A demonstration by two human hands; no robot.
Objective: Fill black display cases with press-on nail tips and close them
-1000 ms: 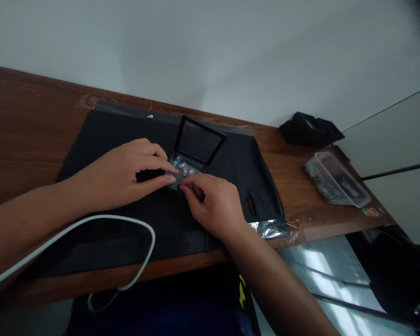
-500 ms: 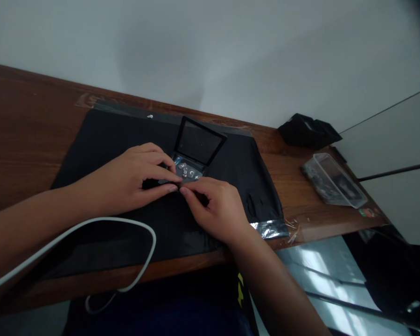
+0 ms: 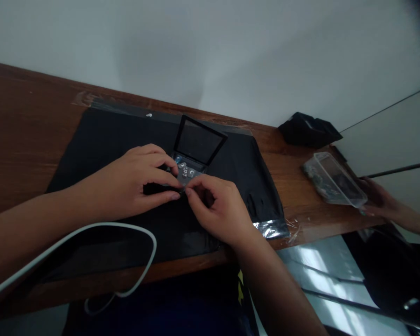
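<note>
Clamshell handheld (image 3: 193, 154): small, dark, lid open, blank black-framed screen, pale buttons on the lower half. It sits on the black mat (image 3: 98, 140), mid-table (image 3: 21, 121). Long axis runs near-left to far-right; the lid tilts up and away, screen facing near. Left hand (image 3: 133, 182): fingers curled, thumb and forefinger clamped on the base's near-left corner. Right hand (image 3: 220, 210): thumb and forefinger in a narrow pinch at the near edge; can't tell if anything's between them. Base's near edge is hidden by fingers. Button detail is too dim.
</note>
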